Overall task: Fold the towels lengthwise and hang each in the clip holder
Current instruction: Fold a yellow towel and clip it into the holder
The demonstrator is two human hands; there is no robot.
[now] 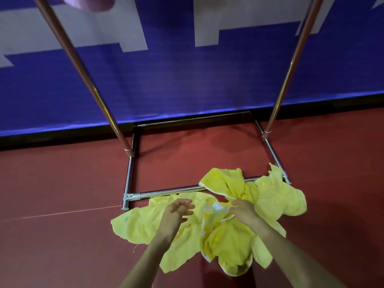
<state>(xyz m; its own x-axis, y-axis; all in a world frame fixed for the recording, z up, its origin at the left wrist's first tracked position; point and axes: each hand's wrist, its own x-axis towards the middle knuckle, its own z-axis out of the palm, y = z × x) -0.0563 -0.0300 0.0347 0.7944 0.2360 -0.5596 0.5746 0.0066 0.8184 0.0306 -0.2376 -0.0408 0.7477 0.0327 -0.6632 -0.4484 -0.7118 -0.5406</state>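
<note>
A heap of crumpled yellow towels [228, 242] lies on the red floor, spilling over the front bar of a metal rack. My right hand [244, 212] pinches the pale hem of one yellow towel [216, 210] near the middle of the heap. My left hand [176, 213] hovers just above the left part of the heap, fingers spread and empty. One towel [137, 223] lies flatter at the left; another bunch [278, 194] sits at the right. No clip holder is in view.
The rack's chrome base frame [129, 175] forms a rectangle on the floor, with two copper-coloured uprights [83, 75] [291, 65] rising left and right. A blue and white banner wall [187, 80] stands close behind. Red floor [62, 183] stretches to both sides.
</note>
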